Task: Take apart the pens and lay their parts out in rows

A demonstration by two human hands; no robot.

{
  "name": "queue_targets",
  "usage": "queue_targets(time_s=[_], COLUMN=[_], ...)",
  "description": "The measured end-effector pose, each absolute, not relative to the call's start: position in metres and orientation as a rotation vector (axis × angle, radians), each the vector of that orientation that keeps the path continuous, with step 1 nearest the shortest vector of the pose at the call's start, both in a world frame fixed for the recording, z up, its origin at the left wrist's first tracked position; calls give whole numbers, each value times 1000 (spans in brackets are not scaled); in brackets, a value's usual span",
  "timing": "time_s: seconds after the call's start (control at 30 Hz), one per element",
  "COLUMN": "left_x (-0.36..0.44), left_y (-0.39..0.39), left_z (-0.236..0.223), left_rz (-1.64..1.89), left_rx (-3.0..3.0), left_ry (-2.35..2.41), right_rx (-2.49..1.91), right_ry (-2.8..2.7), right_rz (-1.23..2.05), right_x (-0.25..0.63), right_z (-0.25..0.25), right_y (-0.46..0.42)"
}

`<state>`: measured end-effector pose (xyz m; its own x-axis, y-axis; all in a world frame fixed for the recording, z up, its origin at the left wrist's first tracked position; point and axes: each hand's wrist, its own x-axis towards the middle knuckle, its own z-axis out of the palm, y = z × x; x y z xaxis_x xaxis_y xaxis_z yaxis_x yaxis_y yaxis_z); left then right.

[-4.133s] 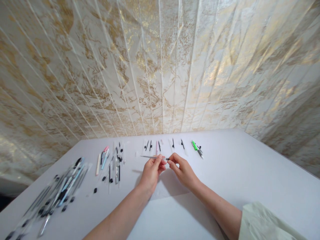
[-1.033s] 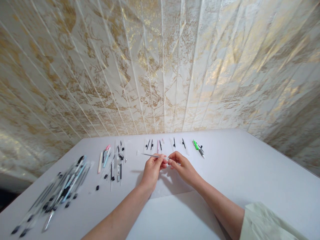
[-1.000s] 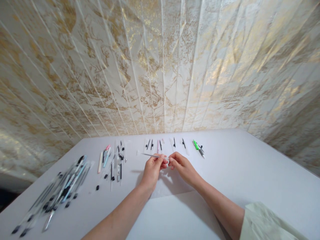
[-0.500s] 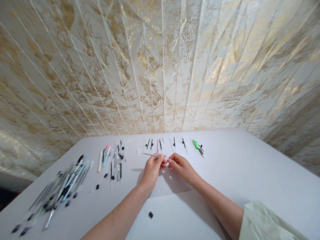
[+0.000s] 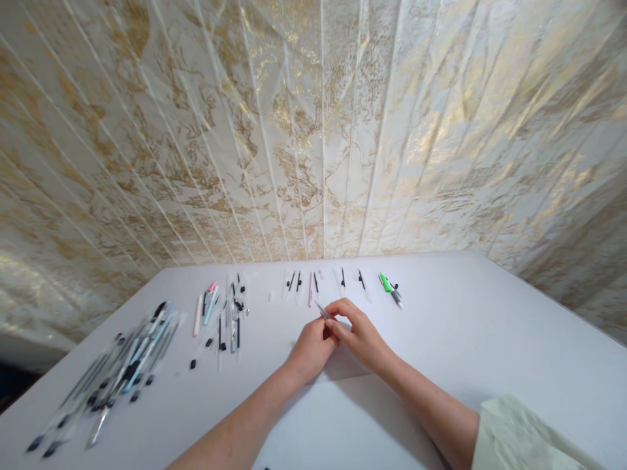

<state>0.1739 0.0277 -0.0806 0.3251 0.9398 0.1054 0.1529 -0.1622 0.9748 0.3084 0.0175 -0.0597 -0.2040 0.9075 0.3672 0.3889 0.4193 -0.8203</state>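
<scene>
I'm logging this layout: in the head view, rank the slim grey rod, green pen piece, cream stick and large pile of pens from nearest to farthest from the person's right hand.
From the right hand:
1. Slim grey rod, at its fingertips.
2. Green pen piece, farther back, to the right.
3. Cream stick, to the left.
4. Large pile of pens, far left.

Bare left hand [image 5: 312, 350] closely curled, touching bare right hand [image 5: 360, 331], which is arched in a pinch; bare left forearm [image 5: 242, 416] and bare right forearm [image 5: 431, 399] converge inward.
</scene>
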Motion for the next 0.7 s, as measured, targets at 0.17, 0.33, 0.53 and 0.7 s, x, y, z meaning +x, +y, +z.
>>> queue_targets(time_s=[0.17, 0.33, 0.53, 0.7], left_x=[173, 164, 157, 158], left_y=[27, 41, 54, 54], left_z=[-72, -71, -76, -77], left_rz=[982, 1173, 1206, 1186], left_rx=[1584, 1562, 1601, 1537], left_ry=[989, 1232, 1186, 1159], right_rx=[-1176, -1260, -1302, -1310], right_ry=[-1690, -1695, -1796, -1809], right_rz=[803, 853, 795, 747], right_x=[311, 316, 318, 322], right_z=[-62, -68, -76, -75], right_y=[22, 27, 30, 32])
